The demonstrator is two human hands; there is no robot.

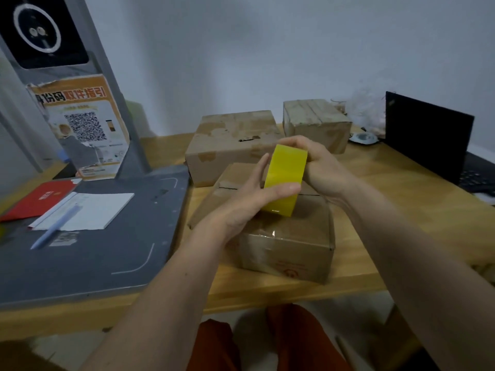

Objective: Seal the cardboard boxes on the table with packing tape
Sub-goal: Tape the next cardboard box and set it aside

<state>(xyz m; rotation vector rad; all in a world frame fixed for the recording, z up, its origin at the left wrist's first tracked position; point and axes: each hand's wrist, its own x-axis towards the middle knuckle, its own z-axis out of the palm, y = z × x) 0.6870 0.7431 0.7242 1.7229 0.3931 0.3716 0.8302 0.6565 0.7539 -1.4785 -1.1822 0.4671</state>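
Both hands up over the nearest box (pixel 286 245), working a roll of yellow tape (pixel 285 178) held on edge just above the box's top seam; right hand (pixel 318 167) curled round the far side of the roll, fingers hooked over its upper rim; left hand (pixel 257 199) laid against the near face, thumb (pixel 284 189) pressed flat across the tape band, fingers straight behind the roll; probably feeling for the loose end, not yet drawn out as far as can be told. Best done by turning the roll slowly under the thumb until the edge catches, lifting it with a nail, then peeling a generous length before setting it down; worth starting the strip down one side wall, running along the centre slit and rubbing flat to keep bubbles out; flaps to be held level, since the slit looks slightly gapped. Tape glossy and slick, a broad smooth band with soft reflections; nearest box plain brown corrugated card, squat and square-cornered, a shiny clear strip already over its front edge and a faint red stamp on the front wall; second box (pixel 230 145) behind, larger, scuffed, patched with torn paper; third box (pixel 316 121) further back to the right, small, wrapped in dull old tape; all on a pale wooden table (pixel 375 199) of smooth grain.
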